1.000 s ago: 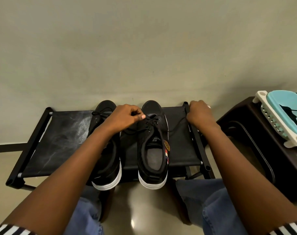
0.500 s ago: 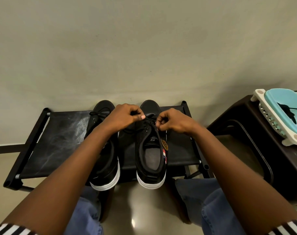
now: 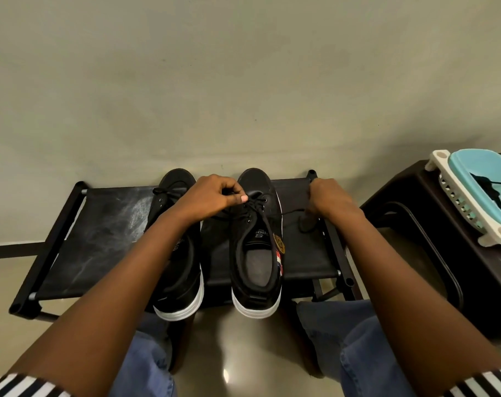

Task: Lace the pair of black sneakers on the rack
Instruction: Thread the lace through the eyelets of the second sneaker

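Two black sneakers with white soles stand side by side on a low black fabric rack (image 3: 100,239), toes toward the wall. My left arm crosses over the left sneaker (image 3: 177,279). My left hand (image 3: 212,196) pinches the black lace at the upper eyelets of the right sneaker (image 3: 256,253). My right hand (image 3: 329,200) is out by the rack's right rail, fingers curled round the other lace end (image 3: 292,211), which runs taut from the shoe to that hand.
A dark brown stool or table (image 3: 449,239) stands at the right, carrying a white and turquoise basket (image 3: 472,190) with a black lace lying on it. A plain wall rises behind the rack. My knees in blue jeans sit below it.
My right hand has moved from the right sneaker's eyelets out to the right, drawing the lace end through. My left hand stays pinched at the eyelets.
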